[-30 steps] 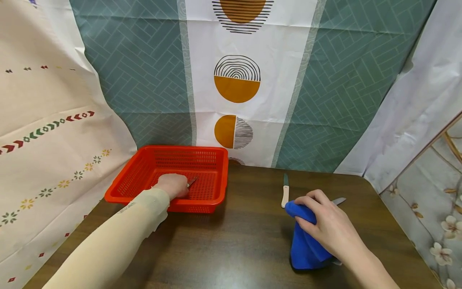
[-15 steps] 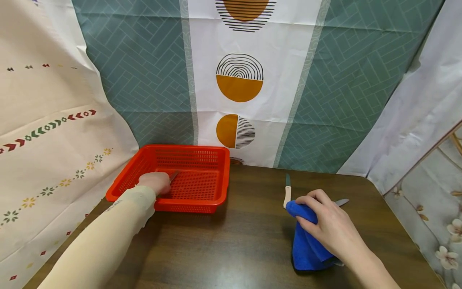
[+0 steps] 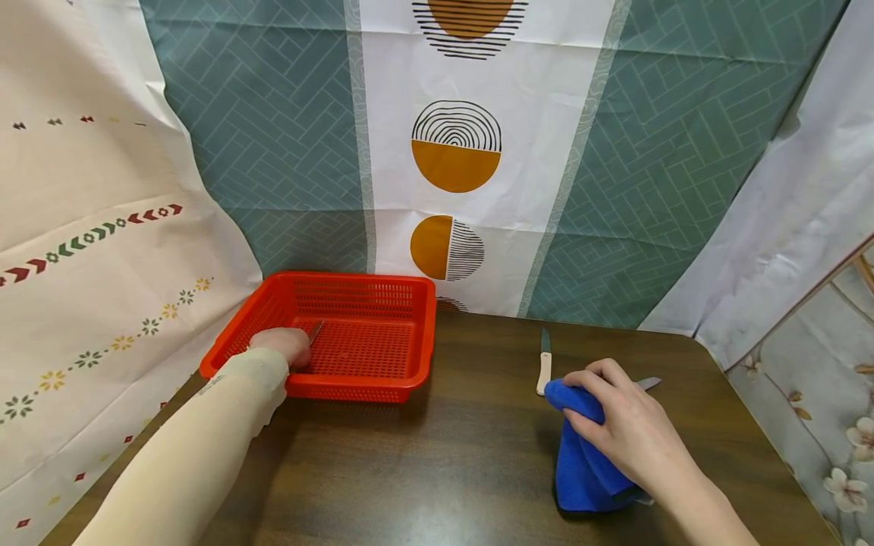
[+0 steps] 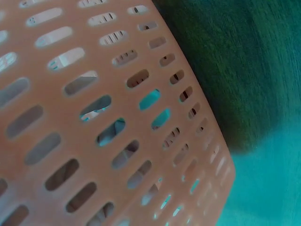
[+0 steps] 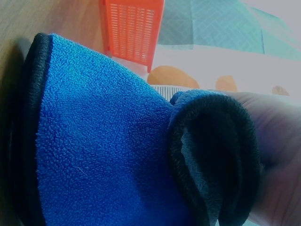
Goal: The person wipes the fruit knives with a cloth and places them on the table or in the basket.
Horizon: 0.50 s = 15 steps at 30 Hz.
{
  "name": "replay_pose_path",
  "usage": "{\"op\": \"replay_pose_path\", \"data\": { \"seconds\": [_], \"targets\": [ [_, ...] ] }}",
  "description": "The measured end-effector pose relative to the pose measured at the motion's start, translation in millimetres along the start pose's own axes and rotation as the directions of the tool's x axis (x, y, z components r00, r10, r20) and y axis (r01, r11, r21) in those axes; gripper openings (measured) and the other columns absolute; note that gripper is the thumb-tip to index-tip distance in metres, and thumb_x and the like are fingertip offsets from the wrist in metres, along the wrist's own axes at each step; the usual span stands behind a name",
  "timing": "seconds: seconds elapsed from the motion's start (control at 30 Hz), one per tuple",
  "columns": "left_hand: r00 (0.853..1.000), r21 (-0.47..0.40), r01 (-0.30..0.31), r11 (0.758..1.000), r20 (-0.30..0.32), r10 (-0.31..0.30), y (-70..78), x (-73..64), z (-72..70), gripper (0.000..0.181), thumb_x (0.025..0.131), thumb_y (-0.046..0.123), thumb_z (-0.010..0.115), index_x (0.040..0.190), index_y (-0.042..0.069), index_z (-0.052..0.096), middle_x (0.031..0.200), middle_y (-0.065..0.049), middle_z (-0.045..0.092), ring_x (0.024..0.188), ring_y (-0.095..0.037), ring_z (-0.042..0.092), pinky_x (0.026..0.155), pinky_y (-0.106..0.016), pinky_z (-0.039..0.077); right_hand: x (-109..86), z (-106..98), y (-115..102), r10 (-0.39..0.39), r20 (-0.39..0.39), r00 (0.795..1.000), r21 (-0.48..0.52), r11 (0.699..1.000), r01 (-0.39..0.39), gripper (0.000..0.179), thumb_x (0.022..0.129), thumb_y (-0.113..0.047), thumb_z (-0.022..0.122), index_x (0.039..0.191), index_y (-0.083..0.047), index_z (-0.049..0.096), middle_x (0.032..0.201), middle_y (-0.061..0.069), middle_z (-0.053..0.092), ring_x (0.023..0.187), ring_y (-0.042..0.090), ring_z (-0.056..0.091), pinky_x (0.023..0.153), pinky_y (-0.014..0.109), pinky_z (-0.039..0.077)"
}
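Observation:
My left hand [image 3: 283, 345] is down inside the left part of the red plastic basket [image 3: 412, 371], its fingers hidden from the head view. A narrow metal blade [image 3: 316, 331], apparently a knife's, sticks out beyond the hand, which grips it. In the left wrist view the basket's slotted wall [image 4: 108, 54] covers the hand. On the right, my right hand [image 3: 631, 417] pinches a folded blue cloth [image 3: 583, 470] between thumb and fingers. Its dark-edged fold [image 5: 214, 155] and fuzzy surface fill the right wrist view. Another blade [image 3: 649, 383] shows just behind the right hand, its handle hidden.
A small knife [image 3: 544, 368] with a pale handle and dark blade lies on the brown wooden table [image 3: 437, 462], left of the cloth. Patterned fabric [image 3: 457, 167] hangs along the back, with more cloth at both sides.
My left hand has moved left inside the basket, and the blade has moved along with it. The right hand keeps its hold on the cloth; the view has shifted slightly.

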<state>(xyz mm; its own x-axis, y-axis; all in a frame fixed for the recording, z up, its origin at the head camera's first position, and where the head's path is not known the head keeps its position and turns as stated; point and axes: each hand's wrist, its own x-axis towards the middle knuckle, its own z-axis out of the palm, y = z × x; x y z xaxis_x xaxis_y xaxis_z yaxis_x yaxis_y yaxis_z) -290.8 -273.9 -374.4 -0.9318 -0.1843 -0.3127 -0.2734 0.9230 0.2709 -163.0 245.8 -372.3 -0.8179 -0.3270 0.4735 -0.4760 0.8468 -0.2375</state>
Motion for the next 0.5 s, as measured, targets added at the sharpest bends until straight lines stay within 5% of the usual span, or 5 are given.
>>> {"op": "replay_pose_path", "data": {
  "seconds": [0.13, 0.27, 0.37, 0.5],
  "targets": [
    [0.996, -0.154, 0.089, 0.984, -0.017, -0.093, -0.5, 0.7, 4.1, 0.015, 0.088, 0.017, 0.064, 0.079, 0.005, 0.064, 0.081, -0.009, 0.057, 0.083, -0.030, 0.058, 0.067, -0.034, 0.052, 0.2, -0.4, 0.6, -0.003, -0.007, 1.000, 0.003, 1.000, 0.003, 0.041, 0.086, -0.014, 0.095, 0.121, -0.025, 0.077, 0.121, -0.001, 0.062, 0.096, 0.021, 0.069, 0.073, 0.047, 0.058],
    [1.000, 0.016, 0.002, 1.000, 0.000, -0.002, -6.2, 9.6, 4.3, 0.014, 0.088, 0.018, 0.066, 0.081, 0.006, 0.064, 0.081, -0.009, 0.058, 0.082, -0.030, 0.059, 0.070, -0.036, 0.053, 0.1, -1.3, 1.0, 0.001, -0.001, 1.000, 0.005, 1.000, -0.001, 0.041, 0.086, -0.014, 0.095, 0.122, -0.024, 0.077, 0.121, 0.000, 0.062, 0.096, 0.021, 0.069, 0.072, 0.047, 0.058],
    [0.994, 0.178, -0.112, 0.978, 0.016, 0.111, -5.6, 9.2, 0.8, 0.016, 0.092, 0.020, 0.067, 0.082, 0.008, 0.067, 0.079, -0.008, 0.060, 0.078, -0.028, 0.060, 0.072, -0.041, 0.054, -0.3, -2.6, 1.1, 0.013, 0.013, 1.000, 0.006, 1.000, -0.013, 0.041, 0.087, -0.015, 0.095, 0.123, -0.024, 0.077, 0.121, 0.001, 0.062, 0.098, 0.022, 0.069, 0.074, 0.049, 0.059],
    [0.982, 0.245, -0.172, 0.954, -0.033, 0.185, 7.5, -3.0, -3.4, 0.019, 0.096, 0.021, 0.067, 0.081, 0.009, 0.070, 0.075, -0.007, 0.060, 0.073, -0.027, 0.060, 0.072, -0.045, 0.055, -1.0, -4.7, 1.8, 0.032, 0.029, 0.999, 0.002, 0.999, -0.032, 0.041, 0.088, -0.016, 0.095, 0.124, -0.023, 0.077, 0.122, 0.003, 0.062, 0.099, 0.024, 0.069, 0.074, 0.051, 0.060]
  ]
}}
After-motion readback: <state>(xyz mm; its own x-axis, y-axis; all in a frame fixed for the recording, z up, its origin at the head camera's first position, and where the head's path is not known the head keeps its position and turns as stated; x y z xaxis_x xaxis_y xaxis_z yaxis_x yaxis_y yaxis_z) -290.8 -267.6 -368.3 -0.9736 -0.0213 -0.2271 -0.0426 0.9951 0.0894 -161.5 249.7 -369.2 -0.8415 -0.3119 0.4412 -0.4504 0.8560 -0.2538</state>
